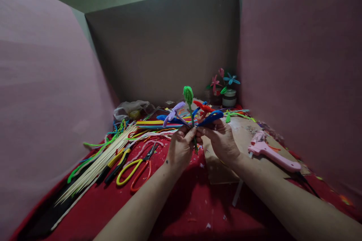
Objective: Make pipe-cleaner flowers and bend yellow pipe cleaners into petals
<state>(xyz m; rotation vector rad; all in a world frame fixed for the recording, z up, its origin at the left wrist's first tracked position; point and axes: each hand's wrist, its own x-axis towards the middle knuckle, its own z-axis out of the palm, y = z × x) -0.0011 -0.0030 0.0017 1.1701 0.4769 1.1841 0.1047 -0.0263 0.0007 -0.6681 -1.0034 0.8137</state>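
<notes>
above the red cloth (195, 211), near the middle of the view, a bunch of fuzzy flowers (190, 113) is held upright between two bare hands. the left hand (181, 146) is nearly closed, with its thumb and fingers pinching the bunch low, at the place where the stems meet. the right hand (222, 139) is also almost closed and grips at the same place from the other side, just under a dark blue leaf (211, 118). the two hands are very near each other, but i cannot tell exactly how the fingers behind are placed. the green bud (188, 94) stands highest, the purple flower (174, 113) leans to the left, and the red flower (204, 106) leans to the right. below the fingers, the end of the green stem (195, 146) comes out.

to the left on the cloth lie scissors (136, 162) with one yellow and one orange handle, beside them yellow-and-black pliers (114, 163), and then a bundle of thin wooden sticks (97, 162). to the right, a pink glue gun (273, 154) rests on a cardboard sheet (219, 165). at the back, a small pot (229, 98) stands near more fuzzy flowers.
</notes>
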